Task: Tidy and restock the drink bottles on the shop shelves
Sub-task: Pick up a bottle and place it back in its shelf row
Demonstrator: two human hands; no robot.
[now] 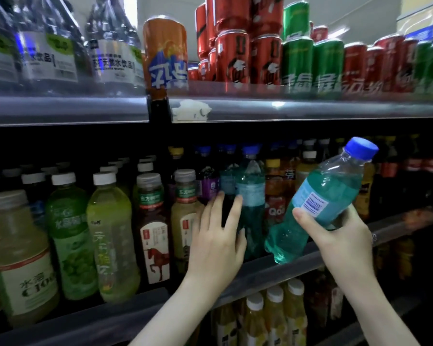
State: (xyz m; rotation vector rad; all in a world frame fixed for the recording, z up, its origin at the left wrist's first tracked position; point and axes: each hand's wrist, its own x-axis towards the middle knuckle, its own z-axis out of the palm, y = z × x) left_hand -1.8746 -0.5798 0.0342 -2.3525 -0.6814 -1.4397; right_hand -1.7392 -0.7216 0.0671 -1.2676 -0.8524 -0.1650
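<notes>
Dim shop aisle. The middle shelf (273, 273) is packed tight and has a raised plastic lip along its front edge. The right hand (340, 236) grips the blue-capped teal bottle (328, 196) round its middle. The bottle is tilted cap-right, with its base just at the lip and not yet on the shelf. The left hand (218, 236) is flat, fingers (235, 208) straight and spread, tips against the standing teal bottle (251, 196) in the row.

Risks, as I read it:
- The slot looks narrow. Pushing the new bottle in could tip the standing one into its neighbours or shove the orange soda bottle (274, 196) sideways.
- The base may catch the lip going in.
- The PET is smooth, thin-walled and waisted, with a glossy label, so a one-handed tilted hold could slip.
- The orange can (165, 56) sits at the front edge of the upper shelf (310, 109). A knock to the frame might bring it down.
</notes>
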